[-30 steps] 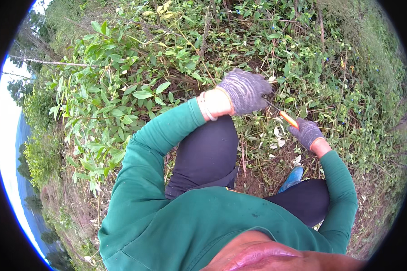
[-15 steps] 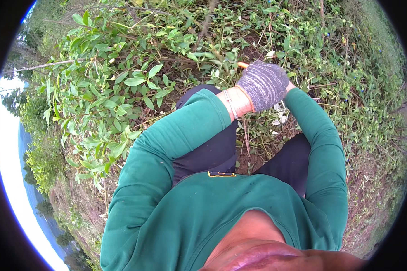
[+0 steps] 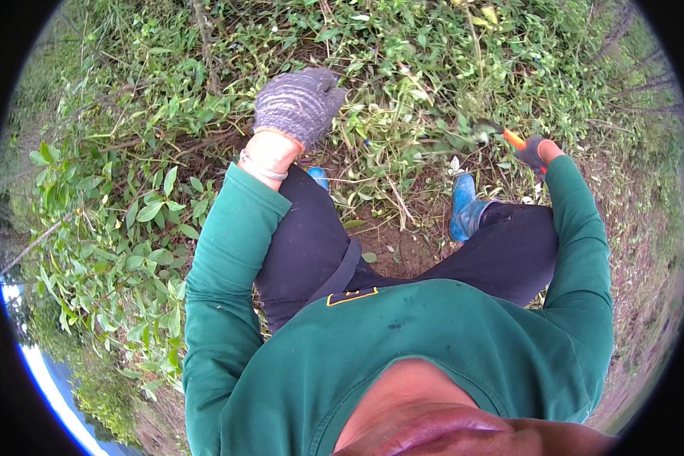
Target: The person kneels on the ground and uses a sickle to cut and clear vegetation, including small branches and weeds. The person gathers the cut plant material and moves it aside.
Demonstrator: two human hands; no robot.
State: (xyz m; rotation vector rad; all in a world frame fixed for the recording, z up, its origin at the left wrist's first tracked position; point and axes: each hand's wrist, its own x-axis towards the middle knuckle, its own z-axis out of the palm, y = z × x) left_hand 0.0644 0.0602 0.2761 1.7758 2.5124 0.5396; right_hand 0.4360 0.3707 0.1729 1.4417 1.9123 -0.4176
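A person crouches over weedy ground, seen from above. The left hand (image 3: pixel 300 102), in a grey knit glove, has its fingers closed in a fist on leafy green weeds (image 3: pixel 372 91) ahead of the left knee. The right hand (image 3: pixel 536 150), gloved, has its fingers wrapped around an orange-handled cutting tool (image 3: pixel 501 135), blade blurred, just beyond a blue boot (image 3: pixel 463 209).

Outdoor, daylight. Dense green weeds (image 3: pixel 403 53) cover the ground, leafy shrub (image 3: pixel 129 228) at left, bare brown soil patch (image 3: pixel 391 251) in the middle, strip of sky (image 3: pixel 42 372) lower left.
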